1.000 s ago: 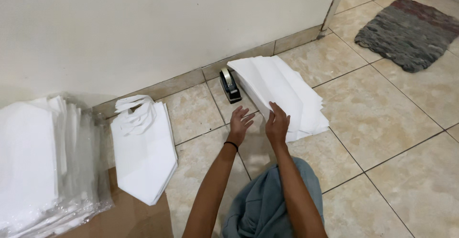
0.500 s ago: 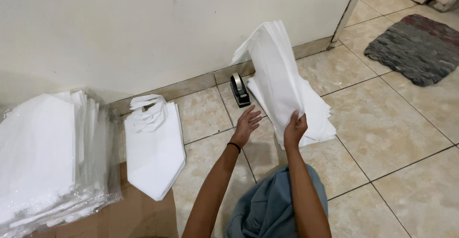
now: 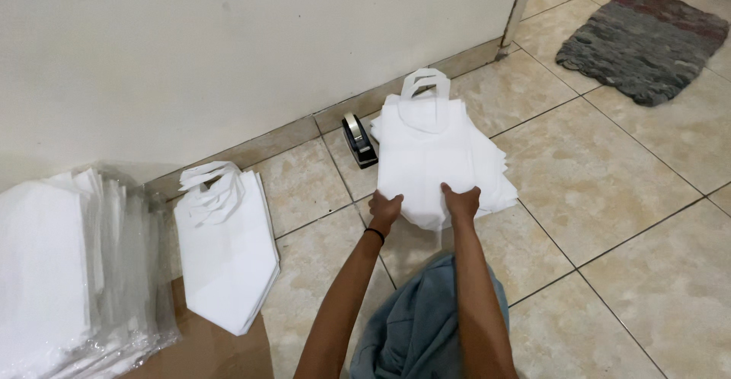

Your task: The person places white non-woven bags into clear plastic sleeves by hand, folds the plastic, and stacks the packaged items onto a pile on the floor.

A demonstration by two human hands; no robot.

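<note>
A person sits on a tiled floor [image 3: 624,219] close to a pale wall [image 3: 228,52], both bare arms stretched forward. The left hand [image 3: 385,210] and the right hand [image 3: 461,200] each grip the near edge of a white bag [image 3: 422,158], fingers curled over that edge, the two hands close together. A thin dark band circles the left wrist.

The white bag is flat, made of soft cloth-like material, and lies lengthwise away from the hands, its looped handles [image 3: 425,86] pointing toward the wall. It rests on top of a spread stack of similar white bags [image 3: 495,177], whose edges fan out just to the right of the right hand.

Beyond the left hand, just beside the far left corner of the held bag, a black tape dispenser [image 3: 358,139] stands on the floor near the foot of the wall.

Well to the left of the left hand lies a second, smaller pile of white bags [image 3: 225,253], handles toward the wall and folded to a point at the near end. It partly rests on a brown cardboard sheet [image 3: 205,352]. Farther left still sits a thick bundle of white bags in clear plastic wrap [image 3: 68,272].

Far beyond the right hand, a grey woven mat [image 3: 647,40] lies on the tiles. Blue-grey cloth [image 3: 415,333] covers the person's lap beneath the forearms.
</note>
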